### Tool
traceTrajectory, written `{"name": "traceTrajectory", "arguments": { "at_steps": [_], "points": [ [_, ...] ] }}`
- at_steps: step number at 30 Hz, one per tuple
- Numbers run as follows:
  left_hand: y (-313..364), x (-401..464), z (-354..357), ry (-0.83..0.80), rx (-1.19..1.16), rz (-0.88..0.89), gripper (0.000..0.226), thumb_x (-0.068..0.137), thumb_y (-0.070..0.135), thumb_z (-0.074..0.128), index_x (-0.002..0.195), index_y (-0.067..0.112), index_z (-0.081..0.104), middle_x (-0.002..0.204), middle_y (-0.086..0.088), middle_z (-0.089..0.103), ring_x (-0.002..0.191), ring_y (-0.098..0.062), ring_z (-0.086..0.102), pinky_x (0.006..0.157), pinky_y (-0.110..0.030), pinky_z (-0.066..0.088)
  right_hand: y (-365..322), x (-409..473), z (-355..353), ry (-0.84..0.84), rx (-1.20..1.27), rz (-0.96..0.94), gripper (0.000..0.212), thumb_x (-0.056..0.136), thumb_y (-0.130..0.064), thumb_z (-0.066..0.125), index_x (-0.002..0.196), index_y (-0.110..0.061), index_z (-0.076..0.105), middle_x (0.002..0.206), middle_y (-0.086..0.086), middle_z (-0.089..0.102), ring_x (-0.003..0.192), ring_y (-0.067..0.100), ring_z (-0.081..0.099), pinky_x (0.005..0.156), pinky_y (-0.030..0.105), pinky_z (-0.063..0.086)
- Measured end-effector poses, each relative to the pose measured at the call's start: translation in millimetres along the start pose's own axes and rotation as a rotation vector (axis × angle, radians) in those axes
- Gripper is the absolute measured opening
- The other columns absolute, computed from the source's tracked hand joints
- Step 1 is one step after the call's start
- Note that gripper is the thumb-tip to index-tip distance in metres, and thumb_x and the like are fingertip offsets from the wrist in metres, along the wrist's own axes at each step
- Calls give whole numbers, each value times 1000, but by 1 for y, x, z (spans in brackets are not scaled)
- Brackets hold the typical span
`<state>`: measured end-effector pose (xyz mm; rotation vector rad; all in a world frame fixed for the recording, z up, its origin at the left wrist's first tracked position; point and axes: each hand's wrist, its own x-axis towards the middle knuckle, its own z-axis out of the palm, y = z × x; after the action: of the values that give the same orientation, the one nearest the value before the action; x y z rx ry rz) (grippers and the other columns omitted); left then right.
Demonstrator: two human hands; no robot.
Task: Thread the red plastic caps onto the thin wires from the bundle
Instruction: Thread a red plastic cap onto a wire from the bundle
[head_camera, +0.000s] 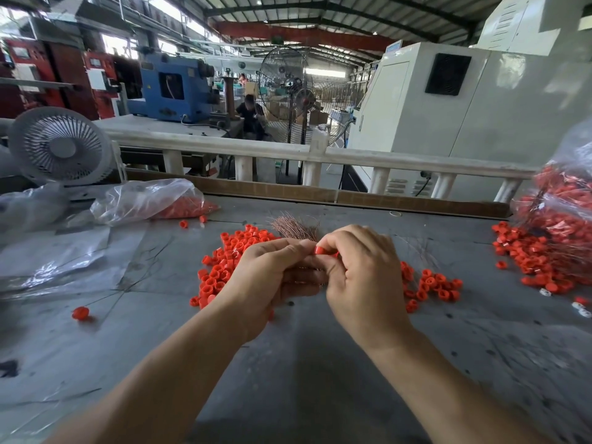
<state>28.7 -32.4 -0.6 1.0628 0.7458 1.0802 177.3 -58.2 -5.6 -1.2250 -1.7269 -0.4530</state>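
Observation:
My left hand [272, 277] grips a bundle of thin copper-coloured wires [296, 227], whose tips fan out above its fingers. My right hand [358, 270] pinches one red plastic cap [319, 250] right against the left fingertips. Whether a wire passes through the cap is hidden by the fingers. A heap of loose red caps [224, 267] lies on the grey table [304, 363] behind my left hand. A smaller heap of red caps [432, 285] lies to the right of my right hand.
A clear plastic bag with red caps [150, 201] lies at the back left beside a white desk fan [59, 145]. A large bag of caps with wires [563, 219] spills at the far right. A single red cap on a wire [80, 313] lies at the left.

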Motion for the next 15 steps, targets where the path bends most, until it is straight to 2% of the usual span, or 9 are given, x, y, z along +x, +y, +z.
{"name": "traceTrajectory", "arguments": {
  "at_steps": [2,5,9,11,13,15],
  "points": [
    [1,-1,0,-1,10,6,24,99,17,60,105,-5,69,98,-24,68,88,-33,65,84,-43,55,0,0,0,7,10,-8,7,82,-9,72,83,-14,67,86,-4,65,85,24,60,80,35,40],
    [1,-1,0,-14,3,22,19,100,17,59,97,1,68,90,-19,67,76,-25,66,67,-33,59,0,2,-1,5,7,-42,1,88,-16,71,89,-16,70,91,-5,66,90,23,60,81,38,43],
    [0,1,-3,-11,-29,45,20,98,17,62,106,0,68,92,-20,63,79,-24,62,61,-28,58,1,2,-2,1,-32,-55,7,91,-17,74,98,-16,73,95,-1,62,90,23,60,79,38,49],
    [-2,0,-3,-14,-21,57,16,97,15,64,103,2,70,86,-17,65,72,-20,63,56,-27,56,-1,0,-2,-26,3,-39,13,90,-15,74,103,-15,72,93,-2,63,85,21,63,72,35,52],
    [-2,0,-3,-21,-13,72,11,96,12,64,96,4,73,80,-15,66,63,-17,64,51,-23,52,-1,-1,-2,-55,36,-21,20,89,-15,75,108,-14,71,95,-2,67,87,20,66,75,33,52],
    [-2,-1,-4,-26,-3,74,11,96,12,64,94,6,73,81,-15,65,62,-17,64,51,-23,51,0,-1,-3,-68,69,-3,22,88,-15,77,109,-13,71,98,-1,69,91,20,66,78,30,51]
  ]
}}
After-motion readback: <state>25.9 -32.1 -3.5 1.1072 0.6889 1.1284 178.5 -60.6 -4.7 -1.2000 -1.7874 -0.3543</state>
